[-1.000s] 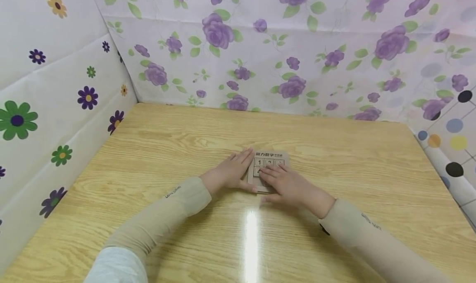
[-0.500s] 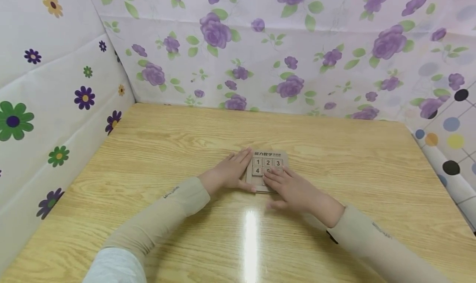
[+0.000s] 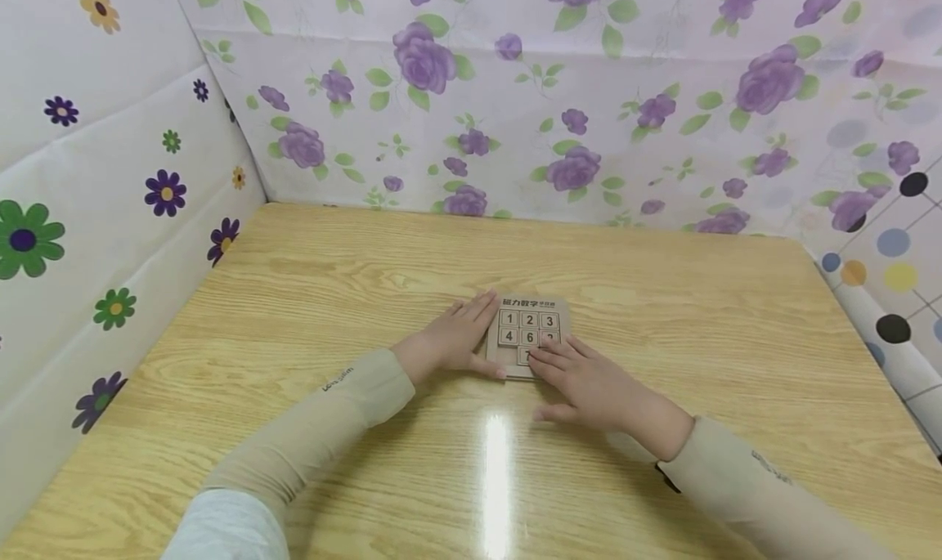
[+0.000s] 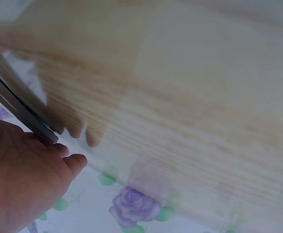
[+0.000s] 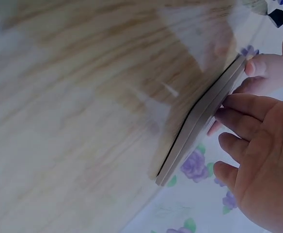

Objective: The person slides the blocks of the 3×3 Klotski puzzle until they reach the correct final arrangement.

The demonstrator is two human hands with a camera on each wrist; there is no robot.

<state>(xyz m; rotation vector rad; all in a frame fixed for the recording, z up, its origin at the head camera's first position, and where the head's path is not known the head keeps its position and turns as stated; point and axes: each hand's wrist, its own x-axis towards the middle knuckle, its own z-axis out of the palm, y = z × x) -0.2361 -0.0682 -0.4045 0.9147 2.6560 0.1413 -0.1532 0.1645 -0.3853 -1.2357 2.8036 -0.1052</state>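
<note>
A number slide puzzle (image 3: 530, 303) lies flat on the wooden table (image 3: 383, 257). Its top row shows tiles 1, 2 and 3; below are 4 and 6, with a third tile (image 3: 549, 336) partly covered. Under the 6 sits a tile reading 7 (image 3: 524, 356), and a bare slot shows left of it. My left hand (image 3: 450, 338) steadies the puzzle's left side, straight fingers along the edge, thumb at the near corner. My right hand (image 3: 599, 390) rests its outstretched fingertips on the lower right tiles, hiding some. In the right wrist view the board's edge (image 5: 199, 121) meets those fingers.
Flower-printed cloth (image 3: 486, 94) hangs behind the table, and another patterned cloth (image 3: 110, 241) stands at the left. A dotted covering (image 3: 894, 282) lines the right side. A bright reflection (image 3: 496, 478) marks the table's near part.
My right hand has slid right and toward me over the puzzle, uncovering the top row, the 6 and part of the 7. The left hand stays at the left edge.
</note>
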